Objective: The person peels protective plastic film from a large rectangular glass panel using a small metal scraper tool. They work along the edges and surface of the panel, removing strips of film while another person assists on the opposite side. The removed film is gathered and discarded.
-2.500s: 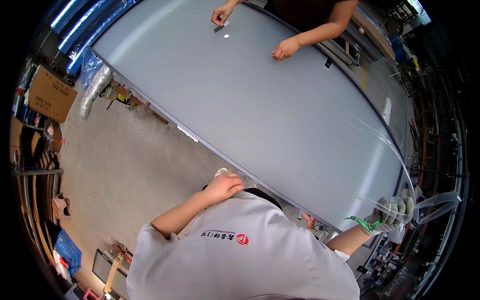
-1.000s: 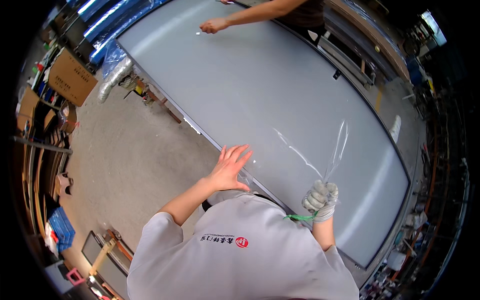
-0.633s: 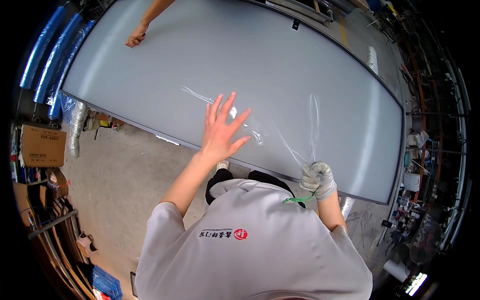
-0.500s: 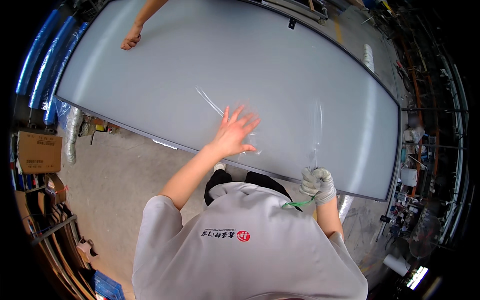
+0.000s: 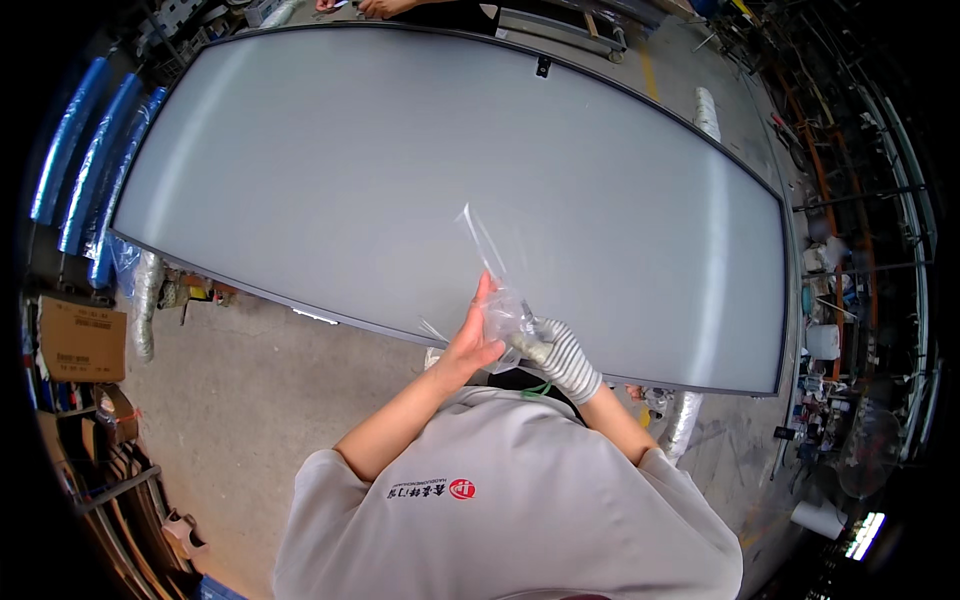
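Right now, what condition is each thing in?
Clear film strip: peeled up, crumpled between both hands.
Left hand: bare, gripping the film.
Right hand: gloved, gripping the film.
Large grey panel: lying flat, dark-edged.
Blue rolls: lying beside the panel's left end.

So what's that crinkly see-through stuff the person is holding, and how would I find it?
Find the huge grey panel filling most of the view, then its near edge, where the person's two hands meet. Bunched between the bare left hand and gloved right hand is the clear plastic film, the only shiny, transparent thing there.
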